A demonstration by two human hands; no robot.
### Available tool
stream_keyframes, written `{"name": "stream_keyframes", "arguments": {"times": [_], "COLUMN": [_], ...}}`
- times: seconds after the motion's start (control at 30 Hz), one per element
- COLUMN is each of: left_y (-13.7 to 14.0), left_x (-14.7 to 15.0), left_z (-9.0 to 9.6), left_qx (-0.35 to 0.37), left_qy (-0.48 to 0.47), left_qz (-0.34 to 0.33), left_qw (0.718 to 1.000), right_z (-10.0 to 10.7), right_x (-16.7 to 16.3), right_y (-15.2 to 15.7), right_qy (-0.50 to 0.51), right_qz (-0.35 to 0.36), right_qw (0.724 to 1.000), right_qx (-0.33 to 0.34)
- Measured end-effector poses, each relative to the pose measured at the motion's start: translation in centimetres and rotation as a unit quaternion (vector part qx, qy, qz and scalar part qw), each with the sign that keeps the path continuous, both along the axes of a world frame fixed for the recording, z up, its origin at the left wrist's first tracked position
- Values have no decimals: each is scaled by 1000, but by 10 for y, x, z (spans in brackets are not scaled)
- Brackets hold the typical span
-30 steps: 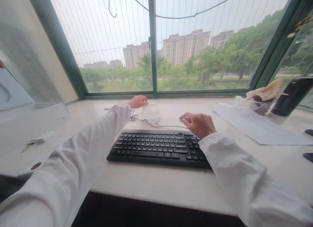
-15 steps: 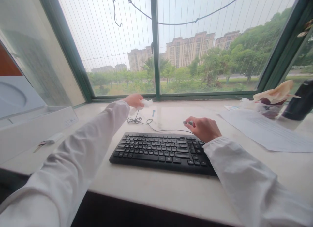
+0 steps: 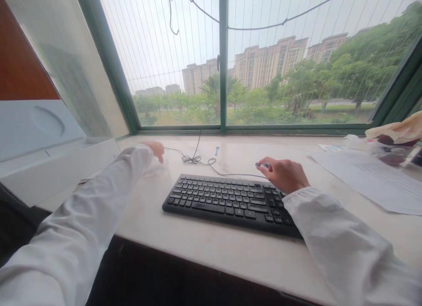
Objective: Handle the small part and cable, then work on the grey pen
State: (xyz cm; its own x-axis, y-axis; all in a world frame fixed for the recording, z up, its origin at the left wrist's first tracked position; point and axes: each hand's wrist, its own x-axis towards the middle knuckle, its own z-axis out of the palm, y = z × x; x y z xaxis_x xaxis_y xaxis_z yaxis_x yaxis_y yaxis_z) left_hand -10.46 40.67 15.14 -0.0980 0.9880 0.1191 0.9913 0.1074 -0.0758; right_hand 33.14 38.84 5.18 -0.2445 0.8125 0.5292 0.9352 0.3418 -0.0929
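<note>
Grey piece (image 3: 258, 164) sits pinched in the right grip (image 3: 286, 174) (left grip (image 3: 154, 148): I can't tell).

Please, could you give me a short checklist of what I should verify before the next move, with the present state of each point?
1. Right hand pinching the small grey object: ok.
2. Keyboard lying keys upward: ok.
3. Cable fully straightened: not ok, part is bunched in loops.
4. Left hand free: cannot tell, too blurred.
5. Paper sheet apart from keyboard: ok.
</note>
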Motion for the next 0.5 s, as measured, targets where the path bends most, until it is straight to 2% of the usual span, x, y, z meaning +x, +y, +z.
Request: {"name": "stream_keyframes", "arguments": {"times": [0.13, 0.2, 0.3, 0.43, 0.5], "left_y": [40, 65, 99, 130, 141], "left_x": [71, 111, 155, 172, 170], "left_z": [8, -2, -28, -58, -66], "left_qx": [9, -19, -42, -41, -48], "left_qy": [-4, -15, -12, -6, -13], "left_qz": [-83, -110, -97, -78, -102], "left_qw": [997, 994, 994, 996, 994], "right_z": [-1, -1, -1, -2, -3], "right_x": [-1, 0, 2, 8, 11], "right_y": [1, 1, 0, -1, 0], "right_qy": [-1, 1, -1, -5, -3], "right_qz": [-5, -13, -20, -22, -26], "right_qw": [1000, 1000, 1000, 1000, 1000], "right_qx": [8, 11, 6, 2, 9]}}
